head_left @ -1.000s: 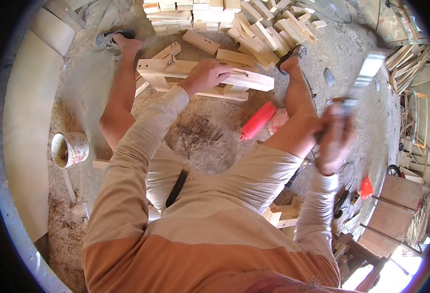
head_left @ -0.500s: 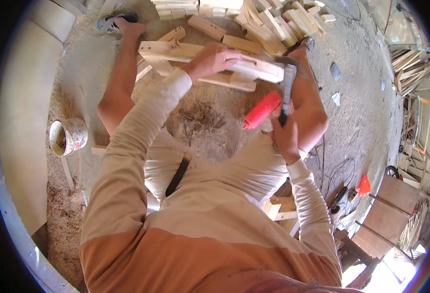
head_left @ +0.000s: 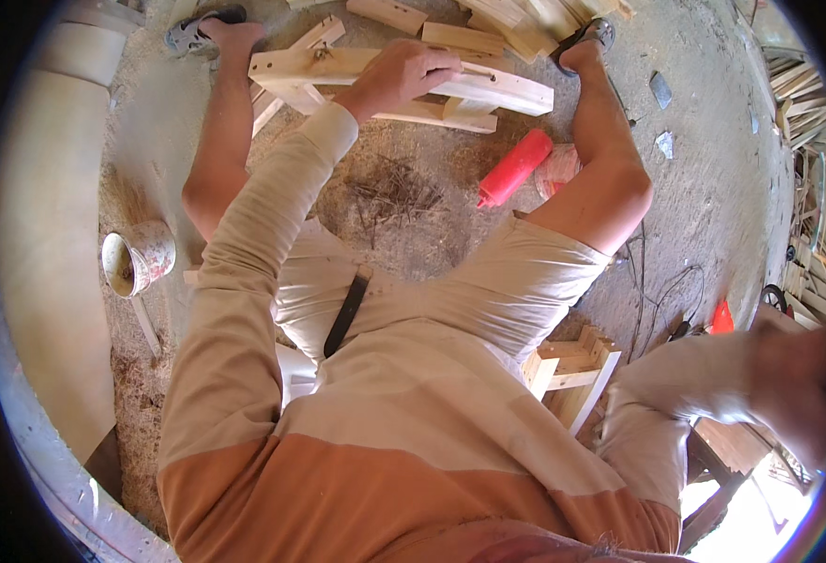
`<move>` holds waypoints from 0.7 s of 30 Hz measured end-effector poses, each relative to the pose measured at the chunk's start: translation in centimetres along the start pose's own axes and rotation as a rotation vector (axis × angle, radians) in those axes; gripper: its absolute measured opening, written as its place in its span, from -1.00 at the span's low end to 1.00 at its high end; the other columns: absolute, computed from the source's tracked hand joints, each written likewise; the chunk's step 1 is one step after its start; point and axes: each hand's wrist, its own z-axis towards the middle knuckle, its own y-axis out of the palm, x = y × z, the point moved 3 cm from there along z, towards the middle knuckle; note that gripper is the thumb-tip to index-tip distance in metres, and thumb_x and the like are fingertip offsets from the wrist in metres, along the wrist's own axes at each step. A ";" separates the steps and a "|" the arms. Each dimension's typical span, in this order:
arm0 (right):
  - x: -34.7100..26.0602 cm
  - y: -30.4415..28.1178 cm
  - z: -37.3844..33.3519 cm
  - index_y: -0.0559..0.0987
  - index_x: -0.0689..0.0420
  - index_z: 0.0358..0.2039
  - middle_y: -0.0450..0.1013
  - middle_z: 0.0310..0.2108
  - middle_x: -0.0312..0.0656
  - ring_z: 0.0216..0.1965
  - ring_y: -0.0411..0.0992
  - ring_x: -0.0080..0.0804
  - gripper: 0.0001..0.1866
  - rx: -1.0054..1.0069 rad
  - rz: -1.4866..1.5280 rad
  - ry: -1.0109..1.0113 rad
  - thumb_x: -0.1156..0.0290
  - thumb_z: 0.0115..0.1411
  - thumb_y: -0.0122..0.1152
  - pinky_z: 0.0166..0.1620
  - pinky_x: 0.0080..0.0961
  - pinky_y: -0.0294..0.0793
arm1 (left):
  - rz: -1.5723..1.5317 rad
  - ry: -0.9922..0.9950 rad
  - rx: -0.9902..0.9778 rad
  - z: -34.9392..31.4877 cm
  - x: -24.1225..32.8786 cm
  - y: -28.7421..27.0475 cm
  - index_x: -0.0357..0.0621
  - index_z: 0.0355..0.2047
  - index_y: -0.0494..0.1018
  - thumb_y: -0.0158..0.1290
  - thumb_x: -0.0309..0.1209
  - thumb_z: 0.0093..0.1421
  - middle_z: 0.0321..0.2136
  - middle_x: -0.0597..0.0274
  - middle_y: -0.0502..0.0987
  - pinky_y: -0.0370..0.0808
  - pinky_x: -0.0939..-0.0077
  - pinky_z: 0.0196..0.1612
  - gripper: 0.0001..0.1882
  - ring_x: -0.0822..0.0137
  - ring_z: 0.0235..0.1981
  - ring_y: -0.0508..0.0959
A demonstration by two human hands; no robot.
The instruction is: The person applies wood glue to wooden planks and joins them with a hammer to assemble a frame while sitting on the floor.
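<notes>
Between my feet lies a pale wooden frame made of joined lengths of timber. My left hand is closed over its upper beam near the middle, fingers wrapped round the wood. Far to the right, at the picture's rim, my right hand is raised and smeared by motion. Its fingers do not show clearly, and no hammer can be made out there. A red squeeze bottle lies on the ground inside my right knee, with a clear container beside it.
Offcuts of timber lie beyond the frame. A dirty white bucket stands at left, beside a long pale board. A small wooden piece is by my right hip; cables run over the floor at right.
My right hand has swung from beside my right knee out to the far right rim; the hammer it held is no longer visible. My left hand stays on the wooden frame. The view has shifted slightly.
</notes>
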 end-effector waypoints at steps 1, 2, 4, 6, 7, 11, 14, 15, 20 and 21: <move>1.8 0.0 -6.0 0.39 0.13 -0.49 0.25 -0.72 -0.31 -0.76 0.24 -0.53 -0.62 -0.122 -0.173 0.158 0.12 0.39 -0.04 -0.69 -0.58 0.28 | -0.010 -0.038 -0.060 0.0 0.2 0.7 -0.02 -0.22 0.62 0.09 -0.23 0.32 -0.45 0.11 0.62 0.52 0.19 -0.33 -0.80 0.12 -0.47 0.62; 5.0 -0.5 -13.2 0.43 0.16 -0.44 0.28 -0.70 -0.28 -0.74 0.27 -0.52 -0.68 -0.294 -0.296 0.382 0.19 0.34 0.05 -0.66 -0.56 0.29 | 0.017 -0.084 -0.130 -0.2 0.2 0.8 -0.05 -0.20 0.62 0.10 -0.27 0.32 -0.39 0.10 0.64 0.54 0.21 -0.30 -0.81 0.12 -0.42 0.64; 10.1 -2.3 -27.6 0.49 0.24 -0.35 0.35 -0.68 -0.20 -0.70 0.33 -0.49 -0.78 -0.736 -0.395 0.874 0.33 0.25 0.25 -0.60 -0.52 0.32 | -0.017 0.002 -0.083 1.0 0.7 0.6 -0.06 -0.18 0.63 0.11 -0.29 0.31 -0.39 0.09 0.65 0.54 0.23 -0.31 -0.81 0.12 -0.44 0.65; 9.8 -0.3 -26.4 0.52 0.29 -0.33 0.38 -0.67 -0.20 -0.71 0.33 -0.51 -0.80 -0.788 -0.280 0.898 0.42 0.21 0.33 -0.60 -0.51 0.30 | -0.111 -0.067 -0.128 0.0 0.0 1.6 -0.05 -0.18 0.62 0.12 -0.28 0.31 -0.42 0.08 0.64 0.53 0.23 -0.33 -0.82 0.13 -0.46 0.64; 9.0 1.6 -21.7 0.51 0.29 -0.35 0.37 -0.69 -0.23 -0.73 0.30 -0.54 -0.81 -0.727 -0.255 0.746 0.45 0.22 0.32 -0.63 -0.52 0.28 | -0.149 -0.098 -0.159 0.0 -0.4 1.5 -0.05 -0.18 0.62 0.12 -0.28 0.31 -0.43 0.08 0.63 0.52 0.23 -0.34 -0.82 0.14 -0.46 0.63; 9.6 -0.9 -19.8 0.34 0.16 -0.27 0.24 -0.66 -0.37 -0.76 0.16 -0.66 -0.85 -0.422 -0.011 1.173 0.53 0.31 0.17 -0.68 -0.59 0.21 | -0.011 -0.076 -0.052 1.2 1.3 -0.2 -0.11 -0.26 0.57 0.10 -0.28 0.34 -0.51 0.10 0.59 0.47 0.25 -0.40 -0.82 0.19 -0.53 0.59; 9.2 -2.1 -21.3 0.34 0.15 -0.34 0.22 -0.65 -0.39 -0.74 0.17 -0.66 -0.84 -0.291 -0.009 1.040 0.51 0.33 0.15 -0.67 -0.59 0.24 | -0.175 -0.408 0.045 2.2 0.5 -1.3 -0.15 -0.26 0.48 0.04 -0.24 0.40 -0.54 0.08 0.56 0.42 0.23 -0.44 -0.77 0.15 -0.56 0.53; 9.4 -2.9 -22.7 0.37 0.19 -0.31 0.24 -0.65 -0.38 -0.74 0.18 -0.66 -0.88 -0.279 0.034 1.101 0.51 0.35 0.12 -0.67 -0.60 0.24 | -0.181 -0.517 0.072 2.6 0.2 -1.8 -0.17 -0.26 0.45 0.02 -0.24 0.41 -0.54 0.07 0.55 0.41 0.23 -0.44 -0.76 0.15 -0.56 0.52; 7.9 -3.6 -29.5 0.41 0.20 -0.30 0.27 -0.66 -0.39 -0.73 0.20 -0.67 -0.88 -0.172 0.175 1.414 0.46 0.38 0.13 -0.67 -0.64 0.21 | 0.232 -0.308 -0.173 2.7 -3.4 -1.8 -0.23 -0.23 0.29 -0.15 -0.16 0.49 -0.54 -0.05 0.49 0.41 0.06 -0.35 -0.66 -0.08 -0.49 0.52; 7.3 -3.4 -30.1 0.40 0.19 -0.32 0.26 -0.67 -0.39 -0.73 0.20 -0.67 -0.84 -0.164 0.183 1.469 0.44 0.38 0.15 -0.67 -0.65 0.20 | 0.203 -0.372 -0.270 2.6 -4.0 -1.3 -0.24 -0.24 0.29 -0.16 -0.15 0.49 -0.52 -0.07 0.49 0.41 0.04 -0.33 -0.65 -0.09 -0.47 0.53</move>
